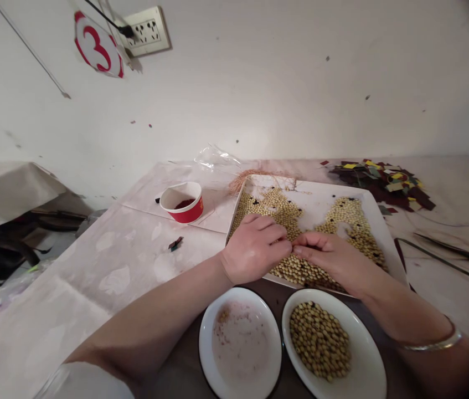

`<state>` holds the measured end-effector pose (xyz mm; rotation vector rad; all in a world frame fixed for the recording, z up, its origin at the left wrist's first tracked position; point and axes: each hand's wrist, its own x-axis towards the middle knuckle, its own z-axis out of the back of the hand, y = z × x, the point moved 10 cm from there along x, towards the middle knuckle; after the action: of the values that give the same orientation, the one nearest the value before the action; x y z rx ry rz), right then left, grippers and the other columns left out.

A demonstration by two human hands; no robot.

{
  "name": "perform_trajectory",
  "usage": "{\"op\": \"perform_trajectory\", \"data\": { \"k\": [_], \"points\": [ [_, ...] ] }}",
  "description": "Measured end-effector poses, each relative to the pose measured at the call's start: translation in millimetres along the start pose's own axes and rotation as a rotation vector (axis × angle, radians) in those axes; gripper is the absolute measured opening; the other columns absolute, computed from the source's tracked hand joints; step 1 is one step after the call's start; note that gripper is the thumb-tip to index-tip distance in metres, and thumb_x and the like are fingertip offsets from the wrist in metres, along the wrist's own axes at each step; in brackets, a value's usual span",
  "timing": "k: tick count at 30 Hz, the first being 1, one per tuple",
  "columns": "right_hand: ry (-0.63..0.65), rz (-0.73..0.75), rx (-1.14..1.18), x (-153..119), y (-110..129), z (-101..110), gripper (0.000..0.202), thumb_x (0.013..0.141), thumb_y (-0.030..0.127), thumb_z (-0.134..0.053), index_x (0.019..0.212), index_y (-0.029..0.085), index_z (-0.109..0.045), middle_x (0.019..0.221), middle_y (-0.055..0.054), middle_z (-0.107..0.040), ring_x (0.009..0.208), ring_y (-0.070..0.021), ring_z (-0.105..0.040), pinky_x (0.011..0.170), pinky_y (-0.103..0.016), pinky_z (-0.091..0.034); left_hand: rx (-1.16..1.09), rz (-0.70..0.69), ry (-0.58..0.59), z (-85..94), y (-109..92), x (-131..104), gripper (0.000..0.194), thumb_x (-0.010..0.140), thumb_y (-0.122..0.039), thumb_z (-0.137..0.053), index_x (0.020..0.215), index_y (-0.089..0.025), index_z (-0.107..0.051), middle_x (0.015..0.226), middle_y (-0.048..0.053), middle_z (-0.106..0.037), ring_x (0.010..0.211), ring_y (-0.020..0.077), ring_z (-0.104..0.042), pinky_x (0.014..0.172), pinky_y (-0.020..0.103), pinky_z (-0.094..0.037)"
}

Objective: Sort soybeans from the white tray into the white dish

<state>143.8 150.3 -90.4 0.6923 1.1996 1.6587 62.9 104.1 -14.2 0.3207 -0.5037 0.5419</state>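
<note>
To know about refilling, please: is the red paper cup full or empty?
Neither; the red paper cup holds a little. Dark red material lies low inside, well below its open rim.

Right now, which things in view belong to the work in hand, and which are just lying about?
Likely in the work:
- left hand and right hand, fingertips together over the tray
- tray beads
- bead dish

Probably just lying about:
- clear wrapper
- scrap pile
- small dark scrap

Can't place: red tub, stained bowl.
</note>
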Motion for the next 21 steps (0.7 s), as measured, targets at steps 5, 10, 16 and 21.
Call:
{"op": "perform_trajectory", "data": {
  "k": [5,10,16,21],
  "points": [
    [-0.001,-0.021,0.018,-1,0,0,0.015,0.077,0.033,-0.056,0.075,0.02,-0.062,0.07,0.002,-0.058,0.069,-0.0158,-0.049,0.065,-0.028,-0.037,-0.006,-0.014,0.017,-0.8,-2,0,0.024,0.091,-0.026,-0.041,0.078,-0.019,-0.06,0.084,0.001,-0.061,0.085,0.016,-0.047,0.075,0.033,-0.031],
    [-0.008,-0.013,0.009,-1,0,1,0.017,0.078,0.035,-0.055,0.072,0.02,-0.061,0.064,0.003,-0.055,0.063,-0.0146,-0.048,0.06,-0.027,-0.036,-0.022,0.048,-0.006,1.1,4,1,0.025,0.091,-0.027,-0.041,0.077,-0.018,-0.06,0.082,0.001,-0.061,0.083,0.0164,-0.047,0.074,0.034,-0.032],
    [-0.019,-0.015,0.027,-1,-1,2,0.015,0.077,0.033,-0.055,0.074,0.02,-0.062,0.07,0.002,-0.059,0.07,-0.0163,-0.051,0.065,-0.028,-0.038,-0.049,-0.023,0.012,-1.3,-4,2,0.025,0.091,-0.026,-0.041,0.075,-0.018,-0.06,0.08,0.001,-0.062,0.082,0.0157,-0.049,0.074,0.032,-0.034],
    [-0.058,-0.016,0.033,0,-1,6,0.018,0.077,0.036,-0.054,0.077,0.021,-0.063,0.068,0.002,-0.059,0.065,-0.0153,-0.049,0.061,-0.027,-0.036,-0.15,0.1,0.001,10.8,10,7,0.021,0.088,-0.023,-0.043,0.079,-0.017,-0.06,0.08,0.003,-0.062,0.082,0.0151,-0.051,0.075,0.031,-0.038]
  ]
}}
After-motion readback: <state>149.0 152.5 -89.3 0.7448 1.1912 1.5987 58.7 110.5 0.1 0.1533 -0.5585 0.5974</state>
